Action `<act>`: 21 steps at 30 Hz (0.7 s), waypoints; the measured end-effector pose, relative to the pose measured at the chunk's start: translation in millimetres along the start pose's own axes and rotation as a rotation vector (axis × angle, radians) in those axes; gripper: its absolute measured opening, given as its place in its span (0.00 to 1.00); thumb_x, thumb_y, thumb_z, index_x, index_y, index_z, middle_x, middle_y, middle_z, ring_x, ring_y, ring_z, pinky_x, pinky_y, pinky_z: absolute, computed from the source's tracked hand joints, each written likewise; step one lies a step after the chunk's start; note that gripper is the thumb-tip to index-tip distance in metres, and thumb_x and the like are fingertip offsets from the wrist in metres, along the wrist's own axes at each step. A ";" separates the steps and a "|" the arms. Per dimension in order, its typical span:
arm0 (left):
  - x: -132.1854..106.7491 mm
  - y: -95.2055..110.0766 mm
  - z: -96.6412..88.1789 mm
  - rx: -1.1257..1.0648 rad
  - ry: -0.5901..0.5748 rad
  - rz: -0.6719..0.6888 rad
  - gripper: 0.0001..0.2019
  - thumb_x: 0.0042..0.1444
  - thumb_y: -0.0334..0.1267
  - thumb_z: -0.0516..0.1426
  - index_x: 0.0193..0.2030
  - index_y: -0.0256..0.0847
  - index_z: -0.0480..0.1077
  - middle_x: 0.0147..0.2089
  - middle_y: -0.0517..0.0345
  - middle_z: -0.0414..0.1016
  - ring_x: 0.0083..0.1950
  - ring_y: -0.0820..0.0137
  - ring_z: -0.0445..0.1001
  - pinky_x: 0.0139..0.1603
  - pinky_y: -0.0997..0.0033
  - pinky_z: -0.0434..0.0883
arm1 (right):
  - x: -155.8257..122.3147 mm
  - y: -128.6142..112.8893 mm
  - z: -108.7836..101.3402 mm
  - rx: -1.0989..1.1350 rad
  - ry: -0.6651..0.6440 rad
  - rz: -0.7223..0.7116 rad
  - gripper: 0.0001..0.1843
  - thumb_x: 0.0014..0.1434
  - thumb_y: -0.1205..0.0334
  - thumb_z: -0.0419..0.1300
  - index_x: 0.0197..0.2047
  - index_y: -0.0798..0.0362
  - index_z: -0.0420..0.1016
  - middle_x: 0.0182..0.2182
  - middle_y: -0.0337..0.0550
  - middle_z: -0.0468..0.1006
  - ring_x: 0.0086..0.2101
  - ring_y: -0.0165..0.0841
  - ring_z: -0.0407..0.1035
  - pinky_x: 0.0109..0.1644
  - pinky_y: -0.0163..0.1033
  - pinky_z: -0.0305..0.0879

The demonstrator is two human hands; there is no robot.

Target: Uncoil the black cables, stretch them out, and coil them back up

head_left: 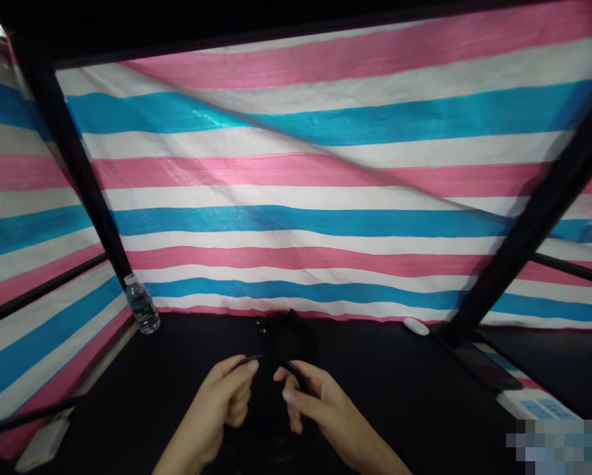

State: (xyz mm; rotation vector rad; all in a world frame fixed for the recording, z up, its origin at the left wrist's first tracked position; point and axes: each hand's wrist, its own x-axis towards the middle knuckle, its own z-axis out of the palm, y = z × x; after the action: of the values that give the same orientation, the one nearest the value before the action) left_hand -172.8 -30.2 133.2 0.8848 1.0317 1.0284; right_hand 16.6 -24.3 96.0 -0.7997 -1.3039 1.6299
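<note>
Low in the middle of the head view, my left hand pinches a thin black cable between thumb and fingers. My right hand is curled around another stretch of dark cable, a short way to the right. Between the two hands the cable bends, and its lower part is lost against the black surface. Just beyond my hands lies a coil of black cable with small light-coloured ends at its left. Whether the held piece joins that coil, I cannot tell.
A black table top lies under my hands. At the back left stands a clear water bottle; at the back right lies a white computer mouse. Striped sheeting and black posts enclose the table. White-and-blue packaging sits lower right.
</note>
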 end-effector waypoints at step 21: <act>8.5 -29.4 11.4 -0.226 0.116 0.043 0.26 0.42 0.51 0.70 0.22 0.44 0.55 0.17 0.77 0.43 0.19 0.82 0.37 0.18 0.77 0.41 | 3.0 2.1 5.6 -0.060 0.180 0.003 0.25 0.55 0.39 0.68 0.35 0.55 0.74 0.16 0.27 0.57 0.18 0.23 0.51 0.26 0.34 0.56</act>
State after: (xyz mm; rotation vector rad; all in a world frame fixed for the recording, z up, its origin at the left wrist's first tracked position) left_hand -153.3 -31.5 107.1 0.6720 0.9734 1.2178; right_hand 9.9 -24.1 95.5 -0.9623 -1.2282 1.4903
